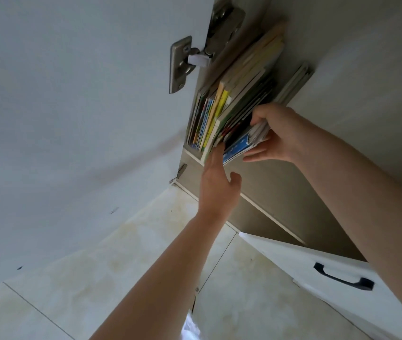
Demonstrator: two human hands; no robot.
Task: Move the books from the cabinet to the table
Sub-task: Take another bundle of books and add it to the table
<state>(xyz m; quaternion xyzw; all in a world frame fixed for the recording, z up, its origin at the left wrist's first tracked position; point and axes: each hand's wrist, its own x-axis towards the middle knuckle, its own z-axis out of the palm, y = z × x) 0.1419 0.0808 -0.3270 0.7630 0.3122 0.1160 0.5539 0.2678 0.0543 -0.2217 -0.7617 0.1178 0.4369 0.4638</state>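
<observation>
A row of thin books (215,111) stands on a shelf of the open cabinet (280,187), spines yellow, green and orange. The rightmost bundle of books (238,147), with a blue cover, leans out of the row. My right hand (277,132) grips that bundle at its right edge, fingers over the top and thumb underneath. My left hand (217,182) reaches up with straight fingers, and its fingertips touch the bundle's lower left edge, between it and the standing books. The table is out of view.
The open cabinet door (72,119) fills the left side, with a metal hinge (182,62) near the books. A white lower door with a black handle (343,276) stands open at the bottom right. Pale floor tiles (121,266) lie below.
</observation>
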